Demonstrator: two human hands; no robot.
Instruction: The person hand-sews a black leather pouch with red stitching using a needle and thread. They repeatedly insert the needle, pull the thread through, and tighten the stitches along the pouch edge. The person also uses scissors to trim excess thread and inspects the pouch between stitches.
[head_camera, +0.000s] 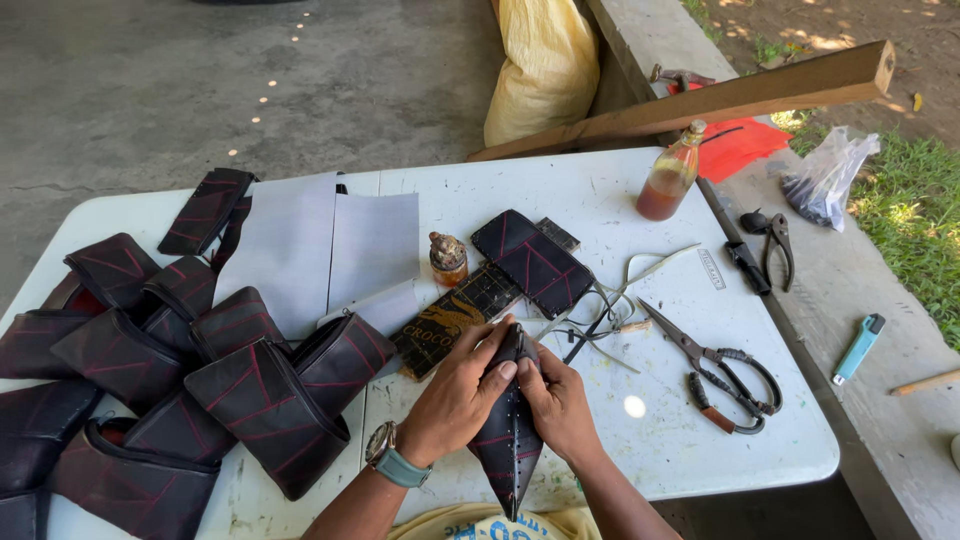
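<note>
Head view, looking down: both hands meet over the near edge of the white folding plastic table (700, 440), working one pointed black leather pouch with red stitched lines (508, 440). Left hand (455, 395), with a teal-strapped wristwatch (390, 455), wraps over the pouch's upper left side, fingers curled and grasping the top edge; right hand (560, 400) grips the same top edge from the other side, fingertips pinched close against the left's, probably so the seam stays aligned while pressed. Pouch points down toward the person's lap, tip hanging past the table edge, likely held in the air so both faces can be reached. Stack of similar dark red-lined leather pouches (200, 390) fills the left end of the table, apart from the hands, which reads as a sorted batch. Flat black quilted leather panel (530, 260) lies just beyond the hands, near a small amber glue jar (448, 260) and loose pale trimmed strips (610, 310). Black-handled steel scissors (715, 365) rest to the right, within reach. Amber liquid bottle (670, 175) stands at the far right corner. Sheets of white paper (320, 250) lie mid-table. Pliers (778, 245) and a teal lighter (858, 348) sit off the table on the concrete ledge (900, 430)
</note>
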